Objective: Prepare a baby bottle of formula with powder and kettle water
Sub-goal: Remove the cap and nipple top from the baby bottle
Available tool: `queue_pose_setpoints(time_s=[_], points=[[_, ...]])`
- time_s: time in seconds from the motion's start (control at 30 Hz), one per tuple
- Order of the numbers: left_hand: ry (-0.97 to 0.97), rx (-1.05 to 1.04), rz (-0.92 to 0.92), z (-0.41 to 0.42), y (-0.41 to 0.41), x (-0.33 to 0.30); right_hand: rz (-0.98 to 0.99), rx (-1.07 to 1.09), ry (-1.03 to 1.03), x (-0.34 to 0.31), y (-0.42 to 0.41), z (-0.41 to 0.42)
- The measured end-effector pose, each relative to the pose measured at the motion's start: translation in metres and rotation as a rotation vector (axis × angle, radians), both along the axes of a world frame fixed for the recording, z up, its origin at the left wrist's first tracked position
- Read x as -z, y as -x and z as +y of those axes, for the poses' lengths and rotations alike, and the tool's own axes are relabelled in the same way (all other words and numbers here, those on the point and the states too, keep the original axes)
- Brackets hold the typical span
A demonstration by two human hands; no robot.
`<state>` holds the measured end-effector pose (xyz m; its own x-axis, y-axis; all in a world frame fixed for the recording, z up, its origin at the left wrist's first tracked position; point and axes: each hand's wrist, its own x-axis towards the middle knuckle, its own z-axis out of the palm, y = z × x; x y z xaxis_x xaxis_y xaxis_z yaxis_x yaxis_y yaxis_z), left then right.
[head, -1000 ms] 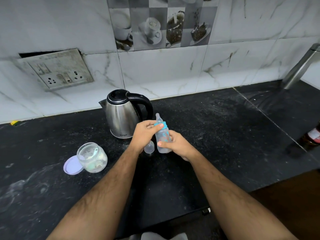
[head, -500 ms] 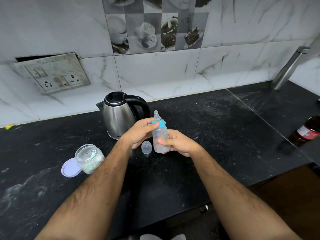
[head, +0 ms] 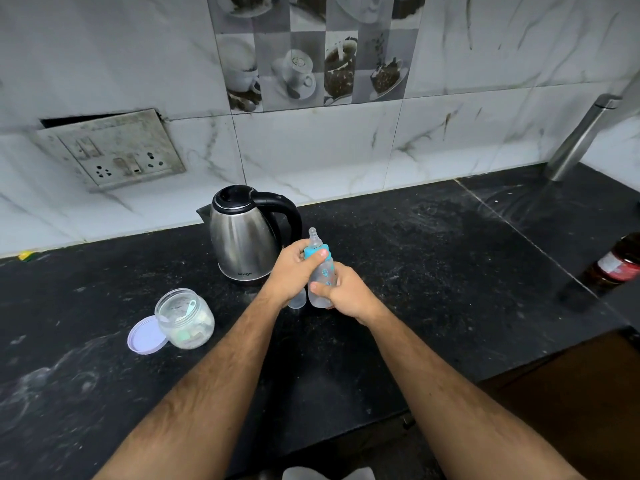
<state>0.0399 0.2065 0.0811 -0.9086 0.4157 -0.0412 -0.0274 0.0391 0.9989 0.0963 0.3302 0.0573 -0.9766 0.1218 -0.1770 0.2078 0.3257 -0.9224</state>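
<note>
1. Black stone tabletop (head: 415, 306) carries kettle (head: 242, 237) and open powder jar (head: 185, 318).
2. Right hand (head: 346, 289) grasps baby bottle (head: 323, 275) body just above the tabletop; left hand (head: 294, 268) pinches its blue collar (head: 315, 252).
3. Bottle likely light, smooth plastic; grip the body firmly.

Black, white-speckled counter (head: 415, 271). On it a silver steel kettle (head: 242, 244) with black lid and handle. Just right of the kettle, a clear baby bottle (head: 323, 278) with a teal collar and teal leaf prints. Left of the kettle and nearer, a clear jar (head: 185, 318) beside a lilac lid (head: 145, 336). Behind the kettle, white grey-veined marble tiles (head: 311, 157).
</note>
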Motion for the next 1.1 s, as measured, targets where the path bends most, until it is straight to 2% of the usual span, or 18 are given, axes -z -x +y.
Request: queue_pose_setpoints(time_s=[0.1, 0.13, 0.2, 0.3, 0.4, 0.6, 0.77, 0.9, 1.0, 1.03, 1.1], points=[[0.013, -0.056, 0.029, 0.001, -0.003, 0.001, 0.008, 0.127, -0.224, -0.001, -0.002, -0.011], [0.014, -0.055, 0.024, 0.000, -0.003, -0.001, 0.017, 0.142, -0.240, -0.001, -0.003, -0.012], [0.025, -0.005, -0.019, -0.005, 0.003, -0.003, 0.046, 0.058, -0.148, -0.004, -0.003, -0.008], [-0.025, 0.137, -0.133, -0.013, 0.014, -0.011, 0.054, -0.190, 0.113, -0.018, -0.002, 0.004], [-0.064, 0.233, -0.173, -0.011, 0.016, -0.022, 0.011, -0.312, 0.152, -0.036, 0.000, 0.009], [-0.091, 0.049, -0.174, 0.007, 0.015, -0.023, 0.075, -0.213, -0.087, -0.039, 0.006, 0.009], [-0.068, -0.066, -0.187, 0.018, 0.015, -0.026, 0.067, 0.045, -0.218, -0.028, 0.006, -0.006], [-0.070, -0.315, -0.264, 0.038, 0.007, -0.024, 0.132, 0.238, -0.569, -0.018, 0.003, -0.019], [-0.039, -0.476, -0.296, 0.046, 0.008, -0.018, 0.208, 0.289, -0.809, -0.010, 0.002, -0.021], [-0.055, -0.487, -0.326, 0.046, 0.007, -0.018, 0.207, 0.273, -0.817, -0.010, 0.002, -0.020], [-0.089, -0.425, -0.374, 0.045, 0.009, -0.018, 0.161, 0.212, -0.685, -0.013, 0.008, -0.010]])
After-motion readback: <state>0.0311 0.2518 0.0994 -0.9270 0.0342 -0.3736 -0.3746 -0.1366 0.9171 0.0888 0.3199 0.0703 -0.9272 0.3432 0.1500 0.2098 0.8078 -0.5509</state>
